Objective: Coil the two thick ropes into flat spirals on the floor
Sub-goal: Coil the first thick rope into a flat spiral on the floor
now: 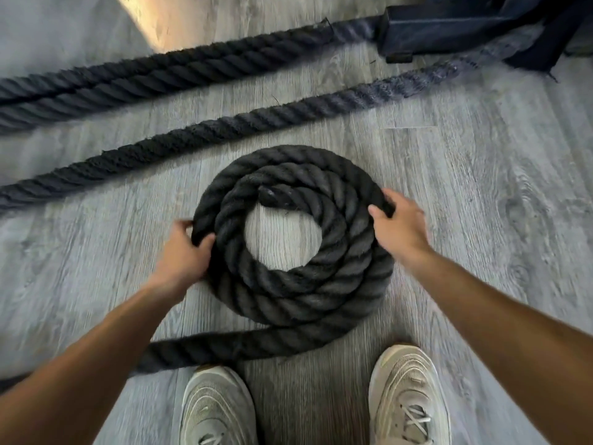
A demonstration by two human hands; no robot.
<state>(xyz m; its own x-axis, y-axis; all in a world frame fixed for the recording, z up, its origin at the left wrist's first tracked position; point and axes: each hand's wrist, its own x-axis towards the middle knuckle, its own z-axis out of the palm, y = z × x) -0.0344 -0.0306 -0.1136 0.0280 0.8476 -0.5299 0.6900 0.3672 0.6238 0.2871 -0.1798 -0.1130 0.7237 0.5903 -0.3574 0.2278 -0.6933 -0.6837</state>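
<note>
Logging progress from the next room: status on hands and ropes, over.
Left hand and right hand both gripping the coil's outer turn. Its tail uncoiled, running left past the shoes. Straight rope lying just beyond.

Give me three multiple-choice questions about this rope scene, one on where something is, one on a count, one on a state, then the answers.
1. Where does the thick black rope coil lie on the grey wood-look floor?
A. In front of the pale sneakers
B. Behind the shoes
C. On a bench

2. How many hands touch the coil?
A. None
B. One
C. Two

3. What state is the coil in?
A. Fully wound
B. Partly wound, with a loose tail
C. Knotted

Answers: 1 A, it sits beyond the toes. 2 C, the left hand and right hand grip opposite sides. 3 B, rope runs off leftward.
</note>
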